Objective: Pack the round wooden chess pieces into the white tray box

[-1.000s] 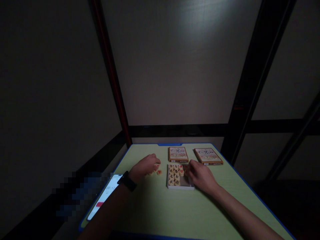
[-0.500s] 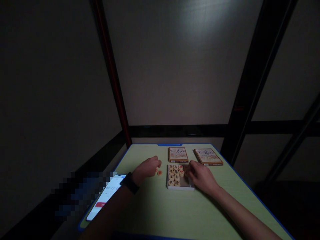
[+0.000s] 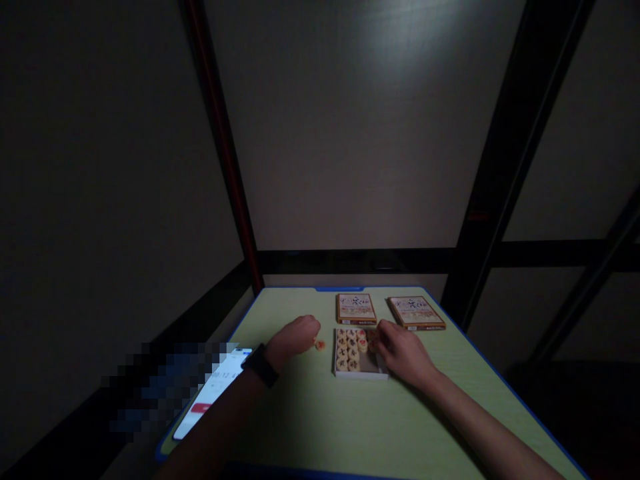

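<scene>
A shallow white box lies on the table, with rows of round xiangqi pieces inside, marked in black or red. Its front right part shows a bare floor. My right hand is closed at the box's right side, fingers curled over the back right corner beside a shaded piece; what they grip is hidden. To the left of the box, my left hand is closed, fingertips down by loose pieces. One red-marked piece lies beside those fingertips, and another is partly covered by them. A dark watch sits on my left wrist.
Two flat printed boxes lie behind the white box, one at the centre and one to the right. A lit phone rests at the table's left edge. The pale green table has a blue rim; walls stand behind and left.
My left hand's fingers have drawn in more closely over the loose pieces. My right hand and the box have hardly moved.
</scene>
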Tool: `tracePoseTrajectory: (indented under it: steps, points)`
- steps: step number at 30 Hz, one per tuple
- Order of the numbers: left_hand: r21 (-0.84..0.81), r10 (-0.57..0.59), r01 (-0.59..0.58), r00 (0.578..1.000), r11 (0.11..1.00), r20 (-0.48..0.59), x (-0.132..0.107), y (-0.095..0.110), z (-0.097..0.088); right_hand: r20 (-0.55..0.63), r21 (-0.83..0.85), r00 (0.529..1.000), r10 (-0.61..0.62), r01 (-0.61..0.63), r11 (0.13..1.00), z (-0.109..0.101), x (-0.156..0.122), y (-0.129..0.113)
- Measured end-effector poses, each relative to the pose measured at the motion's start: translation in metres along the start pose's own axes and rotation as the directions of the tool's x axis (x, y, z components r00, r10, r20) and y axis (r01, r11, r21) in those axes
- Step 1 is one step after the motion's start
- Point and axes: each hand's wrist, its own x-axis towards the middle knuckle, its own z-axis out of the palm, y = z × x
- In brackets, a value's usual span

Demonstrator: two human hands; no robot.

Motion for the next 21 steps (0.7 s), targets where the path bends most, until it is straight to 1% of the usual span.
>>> tracePoseTrajectory:
  steps: [5,9,13,16,18,21]
  points:
    - [-0.008,-0.014,0.015,1.0,1.0,0.024,-0.006,0.005,-0.001,-0.018,-0.002,1.0,-0.018,0.018,1.0,0.002,0.0,0.001]
    - [-0.033,-0.019,0.02,1.0,0.999,0.024,-0.008,0.004,-0.004,-0.026,0.002,0.999,-0.023,0.023,1.0,0.002,-0.001,0.001]
    - [-0.084,-0.02,0.017,0.999,0.996,-0.033,-0.011,-0.004,-0.014,-0.031,-0.012,0.999,-0.028,0.028,1.0,0.003,-0.001,0.002]
    - [-0.065,-0.029,0.024,0.996,0.998,-0.083,-0.009,-0.008,-0.021,-0.028,-0.007,0.999,-0.031,0.031,0.999,0.004,-0.001,0.003]
    - [-0.048,-0.038,0.033,0.994,0.998,-0.098,-0.006,-0.009,-0.021,-0.023,-0.007,0.999,-0.031,0.031,0.999,0.004,-0.001,0.003]
    - [-0.061,-0.055,0.049,0.993,0.997,-0.1,-0.001,-0.008,-0.017,-0.014,-0.011,1.0,-0.025,0.025,1.0,0.002,-0.001,0.001]
